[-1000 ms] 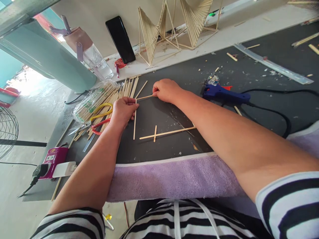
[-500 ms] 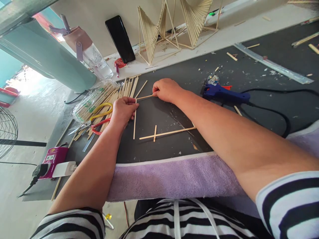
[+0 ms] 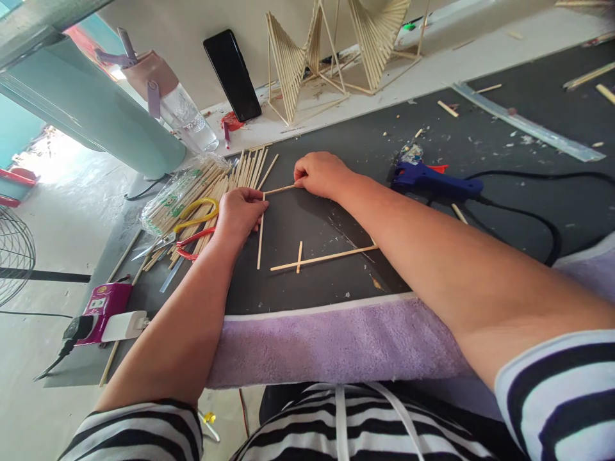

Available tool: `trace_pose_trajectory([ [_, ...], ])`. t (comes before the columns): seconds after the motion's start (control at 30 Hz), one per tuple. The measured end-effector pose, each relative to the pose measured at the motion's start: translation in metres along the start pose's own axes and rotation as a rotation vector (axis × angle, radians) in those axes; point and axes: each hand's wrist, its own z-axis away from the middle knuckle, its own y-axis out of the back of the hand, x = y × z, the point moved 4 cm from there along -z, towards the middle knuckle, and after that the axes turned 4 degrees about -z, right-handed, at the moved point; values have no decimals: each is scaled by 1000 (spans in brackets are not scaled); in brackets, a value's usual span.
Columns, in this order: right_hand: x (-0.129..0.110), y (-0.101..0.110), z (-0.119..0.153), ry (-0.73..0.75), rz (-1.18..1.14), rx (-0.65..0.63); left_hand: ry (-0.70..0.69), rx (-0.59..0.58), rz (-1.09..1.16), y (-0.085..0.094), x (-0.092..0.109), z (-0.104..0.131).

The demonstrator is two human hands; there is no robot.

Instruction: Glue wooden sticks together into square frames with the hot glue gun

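My left hand (image 3: 241, 212) pinches the corner where an upright wooden stick (image 3: 261, 240) meets a crosswise wooden stick (image 3: 281, 189). The far end of that crosswise stick is between the closed fingers of my right hand (image 3: 317, 170). Nearer to me, a long stick (image 3: 331, 255) lies on the dark tabletop, with a short stick (image 3: 300, 250) crossing it near its left end. My right forearm covers the long stick's right end. Left of my left hand are scissors (image 3: 196, 218) with yellow and red handles, lying on a pile of sticks (image 3: 247, 168).
A blue glue gun (image 3: 435, 181) with a black cord lies right of my right forearm. At the back stand a phone (image 3: 232, 75), a stick model (image 3: 288, 64) and a water bottle (image 3: 173, 105). A magenta power socket (image 3: 106, 310) sits at the left edge.
Both hands keep their grip and hardly move. The upright stick and its corner have shifted very slightly to the right.
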Motion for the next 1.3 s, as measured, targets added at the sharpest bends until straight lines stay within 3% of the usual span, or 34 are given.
trace_pose_trajectory([
  [0.47,0,-2,-1,25,26,-2,16,-22,-99,1,8,5],
  [0.63,0,-1,-1,22,25,-9,16,-23,-293,7,11,9],
  [0.83,-1,-2,-2,29,22,-2,-33,17,-457,10,6,3],
  [1.13,-4,-1,0,15,31,5,-66,9,-422,7,-3,-4],
  [1.3,-3,-1,0,10,24,4,-87,67,-508,9,-2,-5],
])
